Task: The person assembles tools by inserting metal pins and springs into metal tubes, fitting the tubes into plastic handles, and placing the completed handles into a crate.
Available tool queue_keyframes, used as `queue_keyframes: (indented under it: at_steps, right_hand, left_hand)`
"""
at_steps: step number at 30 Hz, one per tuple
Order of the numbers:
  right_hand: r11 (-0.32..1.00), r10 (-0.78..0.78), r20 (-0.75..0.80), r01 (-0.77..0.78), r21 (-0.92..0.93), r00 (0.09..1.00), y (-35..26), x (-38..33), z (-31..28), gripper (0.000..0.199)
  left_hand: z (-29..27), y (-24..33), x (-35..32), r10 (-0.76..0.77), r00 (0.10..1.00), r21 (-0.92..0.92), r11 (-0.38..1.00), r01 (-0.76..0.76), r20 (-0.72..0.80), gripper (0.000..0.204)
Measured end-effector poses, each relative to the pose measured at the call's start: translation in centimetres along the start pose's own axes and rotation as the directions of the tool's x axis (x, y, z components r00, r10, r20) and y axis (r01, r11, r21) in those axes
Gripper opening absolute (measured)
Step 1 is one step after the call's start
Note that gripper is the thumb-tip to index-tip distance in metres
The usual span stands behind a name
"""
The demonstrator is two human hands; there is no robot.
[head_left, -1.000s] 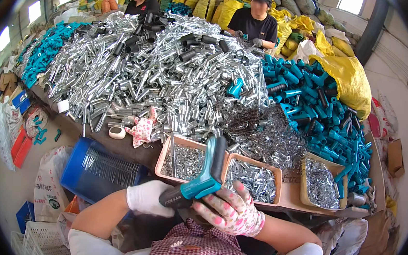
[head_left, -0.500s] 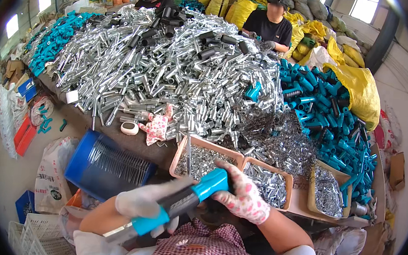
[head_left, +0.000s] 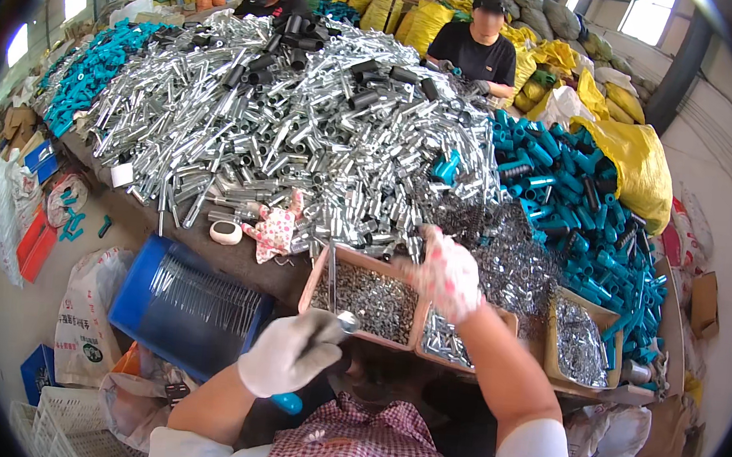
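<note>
My left hand, in a white glove, is closed around a tool with a teal handle. The tool's metal tip points at a cardboard box of small metal parts. My right hand, in a patterned glove, reaches forward over the boxes to the edge of the heap of small silver parts. It is blurred, so its fingers are unclear. A second cardboard box sits under my right forearm.
A big pile of silver tubes covers the table, with teal tubes at the right. A third box, a tape roll, a loose patterned glove and a blue bin are near. Two people work opposite.
My right hand let go of the teal-handled tool and moved forward to the parts heap. My left hand keeps the tool, now lower and closer to my body.
</note>
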State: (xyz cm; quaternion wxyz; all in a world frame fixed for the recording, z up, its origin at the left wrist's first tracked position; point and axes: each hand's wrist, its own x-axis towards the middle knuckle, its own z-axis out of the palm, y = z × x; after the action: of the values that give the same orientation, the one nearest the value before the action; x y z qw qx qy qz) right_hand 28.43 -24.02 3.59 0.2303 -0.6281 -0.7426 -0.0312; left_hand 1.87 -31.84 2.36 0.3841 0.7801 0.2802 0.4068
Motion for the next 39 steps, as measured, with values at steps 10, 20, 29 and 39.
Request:
queue_keyframes:
  at_steps: [10, 20, 29, 39]
  right_hand:
    - [0.874, -0.003, 0.102, -0.047, 0.484, 0.995, 3.0, 0.3, -0.3, 0.026]
    - [0.770, -0.554, 0.175, 0.422, 0.478, 0.814, 1.0, -11.9, -6.2, 0.031]
    - [0.414, 0.113, 0.886, -0.832, 0.369, 0.449, 3.0, -17.4, -7.0, 0.054]
    - [0.872, -0.099, 0.590, -0.217, 0.439, 0.801, 4.7, -19.1, -6.1, 0.046]
  left_hand:
    - [3.2, -2.2, 0.4, -0.150, 0.945, 0.051, 0.989, 0.141, 0.292, 0.033]
    - [6.7, -2.3, 2.0, -0.039, 0.835, -0.051, 0.996, 0.079, 0.548, 0.031]
    - [11.9, -0.1, -0.1, 0.233, 0.873, 0.630, 0.615, -0.474, 0.429, 0.040]
    - [12.4, 0.0, 0.4, 0.097, 0.855, 0.531, 0.746, -0.401, 0.509, 0.037]
